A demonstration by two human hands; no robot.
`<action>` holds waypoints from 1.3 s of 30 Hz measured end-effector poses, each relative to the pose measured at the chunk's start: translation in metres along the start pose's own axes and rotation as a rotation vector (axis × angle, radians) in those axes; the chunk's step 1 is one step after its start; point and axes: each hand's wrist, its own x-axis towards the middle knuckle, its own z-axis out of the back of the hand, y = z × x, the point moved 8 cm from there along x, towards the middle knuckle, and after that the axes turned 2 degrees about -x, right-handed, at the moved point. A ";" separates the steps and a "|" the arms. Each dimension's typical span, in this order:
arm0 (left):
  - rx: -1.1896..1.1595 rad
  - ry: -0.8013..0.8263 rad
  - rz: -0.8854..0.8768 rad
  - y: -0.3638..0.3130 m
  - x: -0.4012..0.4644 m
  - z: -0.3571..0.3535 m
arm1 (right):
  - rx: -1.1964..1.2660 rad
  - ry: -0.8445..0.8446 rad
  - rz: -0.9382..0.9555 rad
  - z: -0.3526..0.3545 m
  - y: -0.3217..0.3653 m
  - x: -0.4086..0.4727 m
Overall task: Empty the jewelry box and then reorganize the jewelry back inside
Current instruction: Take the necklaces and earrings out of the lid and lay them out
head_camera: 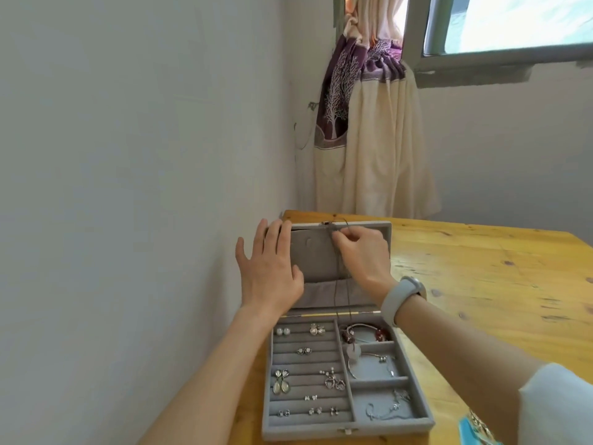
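Observation:
A grey velvet jewelry box [393, 423] stands open on the wooden table, its lid [313, 261] upright. My left hand [269, 268] rests with straight fingers against the lid's left edge. My right hand [362, 255] pinches a thin necklace cord [337, 284] near the top of the lid's inside. The cord hangs down to a pale pendant [353, 350] lying in the tray. Several earrings [332, 379] sit in the left ring rows. A red-beaded bracelet [369, 330], a silver bangle [373, 361] and a silver chain [393, 404] lie in the right compartments.
The box sits close to the white wall on the left. Bare wooden table [497, 284] stretches to the right. A tied cream and purple curtain [369, 130] hangs behind the table under a window. A gold chain on something turquoise [478, 427] shows at the bottom right edge.

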 end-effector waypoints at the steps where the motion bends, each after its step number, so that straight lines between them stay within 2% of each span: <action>1: 0.001 0.007 0.001 0.000 0.000 0.000 | 0.095 -0.002 0.031 0.005 0.009 0.003; 4: -0.003 0.051 0.011 -0.001 0.001 0.001 | 0.322 0.088 0.070 0.018 0.037 0.002; 8: -0.186 0.026 0.017 -0.005 -0.003 0.017 | 0.412 0.192 0.098 0.042 0.060 -0.012; 10: -0.404 -0.078 -0.024 -0.016 -0.011 0.032 | 0.429 0.237 0.108 0.056 0.067 -0.023; 12: -0.736 -0.100 -0.037 -0.032 -0.025 0.046 | 0.441 0.282 0.114 0.070 0.073 -0.035; 17: -1.458 0.234 -0.006 -0.087 -0.061 0.056 | 0.479 0.361 0.113 0.108 0.080 -0.066; 20: -1.667 0.413 0.019 -0.122 -0.085 0.057 | 0.505 0.339 0.084 0.137 0.071 -0.080; 25: -1.707 0.493 0.212 -0.162 -0.133 0.035 | 0.618 0.296 -0.148 0.189 0.007 -0.098; 30: -1.598 0.827 0.288 -0.223 -0.188 -0.004 | 0.781 0.175 -0.461 0.234 -0.096 -0.126; 34: -1.522 1.030 0.242 -0.276 -0.228 -0.021 | 0.691 0.023 -0.605 0.268 -0.163 -0.145; 36: -1.452 1.051 0.231 -0.294 -0.241 -0.033 | 0.610 -0.031 -0.637 0.283 -0.187 -0.149; 39: -1.247 0.973 0.139 -0.311 -0.248 -0.046 | 0.489 -0.038 -0.682 0.289 -0.218 -0.146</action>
